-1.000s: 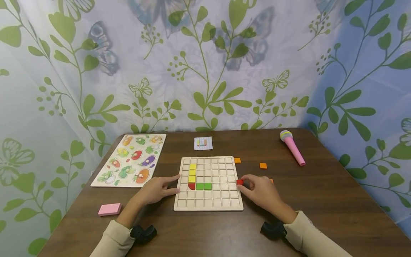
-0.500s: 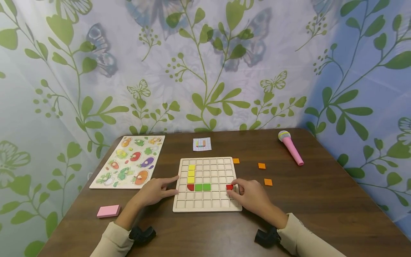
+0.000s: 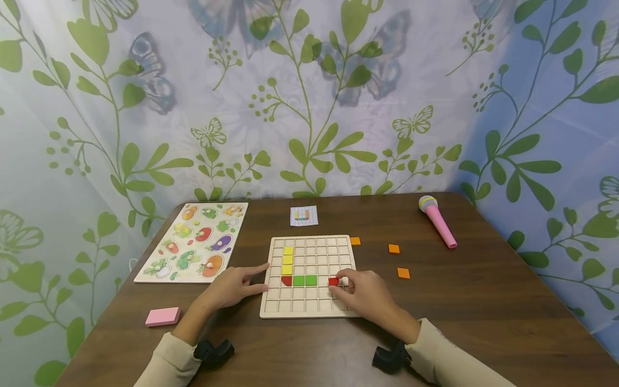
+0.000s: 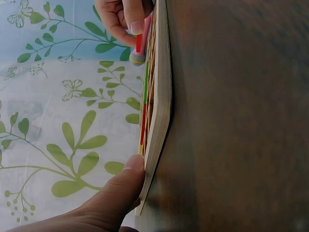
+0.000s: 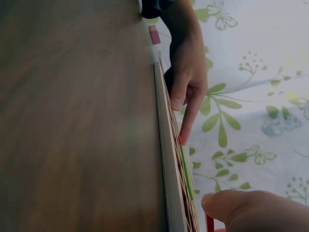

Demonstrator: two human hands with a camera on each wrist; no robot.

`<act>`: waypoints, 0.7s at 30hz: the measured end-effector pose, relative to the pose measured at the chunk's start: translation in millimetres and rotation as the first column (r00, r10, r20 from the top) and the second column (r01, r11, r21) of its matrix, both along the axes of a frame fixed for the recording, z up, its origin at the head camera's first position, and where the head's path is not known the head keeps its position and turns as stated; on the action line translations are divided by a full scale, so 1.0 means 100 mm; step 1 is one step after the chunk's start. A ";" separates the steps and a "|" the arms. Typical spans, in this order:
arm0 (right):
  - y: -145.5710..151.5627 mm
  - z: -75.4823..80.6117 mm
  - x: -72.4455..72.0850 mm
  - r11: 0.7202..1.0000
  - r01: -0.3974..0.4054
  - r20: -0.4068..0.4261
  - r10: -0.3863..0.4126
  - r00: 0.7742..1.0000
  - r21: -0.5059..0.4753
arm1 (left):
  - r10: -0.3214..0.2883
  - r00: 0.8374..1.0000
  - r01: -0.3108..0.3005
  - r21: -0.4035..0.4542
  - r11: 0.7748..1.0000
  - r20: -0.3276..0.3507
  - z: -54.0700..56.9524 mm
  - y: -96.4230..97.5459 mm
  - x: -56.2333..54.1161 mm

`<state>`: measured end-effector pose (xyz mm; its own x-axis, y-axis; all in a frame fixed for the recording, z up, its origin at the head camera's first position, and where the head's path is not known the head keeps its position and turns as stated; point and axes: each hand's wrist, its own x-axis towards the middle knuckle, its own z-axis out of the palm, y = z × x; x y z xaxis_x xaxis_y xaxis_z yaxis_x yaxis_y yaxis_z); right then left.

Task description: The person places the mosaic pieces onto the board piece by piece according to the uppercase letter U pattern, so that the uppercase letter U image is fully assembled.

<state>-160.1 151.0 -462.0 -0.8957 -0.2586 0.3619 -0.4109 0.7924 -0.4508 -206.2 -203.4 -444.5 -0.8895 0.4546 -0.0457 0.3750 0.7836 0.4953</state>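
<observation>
Since the frame half a second earlier, the right hand [image 3: 366,293] has moved leftward over the grid board [image 3: 311,306], carrying the red piece [image 3: 333,281] from near the board's right edge toward the green squares [image 3: 305,280]. The left hand has kept its place.

Right hand: thumb and fingertips drawn together, pinching the red piece; the wrist views show it just above the board's surface. Left hand [image 3: 236,286]: thumb and index finger extended and spread apart, tips at the board's near-left edge, nothing gripped.

Between the hands, from the left: a curved red piece [image 3: 287,281], then two green squares in its row; a column of three yellow squares [image 3: 288,260] runs away from the curved piece. Beyond both hands, a printed card [image 3: 304,216]. Beyond and right of the right hand: three orange squares [image 3: 394,249], one just beside the board, and, farther off, a pink microphone [image 3: 440,223]. Beyond and left of the left hand, a vegetable puzzle [image 3: 193,274]; left of its wrist, a pink block [image 3: 163,317].
</observation>
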 end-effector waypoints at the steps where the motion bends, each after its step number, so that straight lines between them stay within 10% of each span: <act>1: -0.01 0.00 0.00 1.000 0.000 0.006 -0.001 1.000 0.003 | 0.000 1.000 0.000 0.000 1.000 0.000 0.00 0.00 0.00; 21: -0.10 0.02 -0.02 1.000 0.012 -0.011 -0.012 1.000 0.017 | 0.000 1.000 0.000 0.009 1.000 0.000 0.00 0.00 0.00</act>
<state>-162.0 140.7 -460.0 -0.8947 -0.2542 0.3673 -0.4063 0.8045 -0.4331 -206.4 -203.3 -444.8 -0.8897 0.4547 -0.0419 0.3746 0.7793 0.5024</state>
